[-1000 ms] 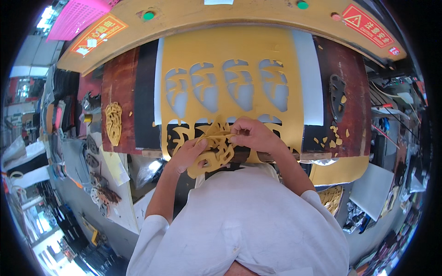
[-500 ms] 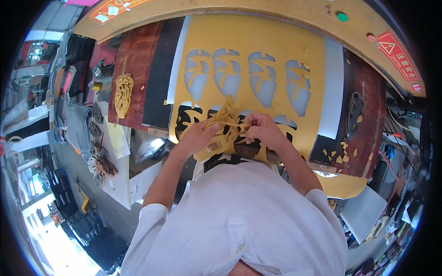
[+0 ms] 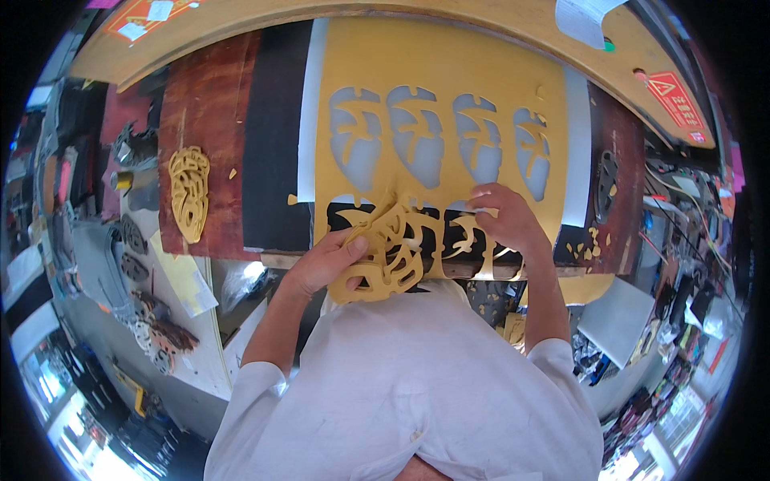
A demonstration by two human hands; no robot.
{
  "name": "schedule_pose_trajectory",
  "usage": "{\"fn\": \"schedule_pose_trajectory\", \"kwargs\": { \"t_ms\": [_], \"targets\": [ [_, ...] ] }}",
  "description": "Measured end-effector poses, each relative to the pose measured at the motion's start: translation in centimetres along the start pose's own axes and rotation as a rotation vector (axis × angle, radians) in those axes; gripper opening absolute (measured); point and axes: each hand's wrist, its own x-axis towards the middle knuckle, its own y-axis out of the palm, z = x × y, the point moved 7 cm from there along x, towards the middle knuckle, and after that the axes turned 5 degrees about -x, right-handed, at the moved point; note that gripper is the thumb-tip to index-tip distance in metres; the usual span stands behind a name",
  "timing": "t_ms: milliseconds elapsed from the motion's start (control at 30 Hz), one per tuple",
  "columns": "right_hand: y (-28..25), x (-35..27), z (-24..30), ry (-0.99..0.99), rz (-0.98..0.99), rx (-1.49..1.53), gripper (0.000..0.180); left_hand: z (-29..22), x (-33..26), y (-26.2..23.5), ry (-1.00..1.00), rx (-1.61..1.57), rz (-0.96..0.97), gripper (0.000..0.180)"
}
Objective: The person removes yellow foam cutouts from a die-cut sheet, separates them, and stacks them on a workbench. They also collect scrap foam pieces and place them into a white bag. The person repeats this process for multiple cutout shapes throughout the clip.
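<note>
My left hand [image 3: 330,263] is closed on a bunch of yellow cut-out pieces [image 3: 405,268], thin and flat with curved slots. The bunch hangs over the near edge of a yellow sheet [image 3: 441,60]. My right hand [image 3: 513,224] is over the sheet's near row of cut-outs, its thumb and forefinger curled together; what they pinch, if anything, is too small to make out. Four-slot shapes are cut through the sheet in a far row, with pale grey showing through. Black shows through the near openings beside my hands.
On the left of the reddish-brown table [image 3: 204,88] lies a stack of yellow cut-out pieces [image 3: 189,192]. A dark cutting form [image 3: 606,186] and several yellow scraps [image 3: 592,247] lie at the right. A tan machine beam [image 3: 265,30] crosses the far side. A side bench [image 3: 196,357] stands at left.
My right hand has left the bunch and moved right over the near cut-outs. My left hand keeps the bunch, which now hangs flatter and more spread. The view has shifted slightly.
</note>
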Motion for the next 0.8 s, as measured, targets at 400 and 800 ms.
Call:
{"fn": "schedule_pose_trajectory", "kwargs": {
  "t_ms": [400, 800],
  "targets": [
    [6.8, 1.8, 11.2, 0.219, 0.364, 0.908, 0.025, -2.0, -1.1, -4.8, 0.042, -0.042, 0.119, 0.068],
    [9.5, 0.7, 10.7, 0.435, 0.348, 0.844, 0.038, -2.4, 0.0, -5.2, 0.062, 0.089, 0.108, 0.054]
  ]
}}
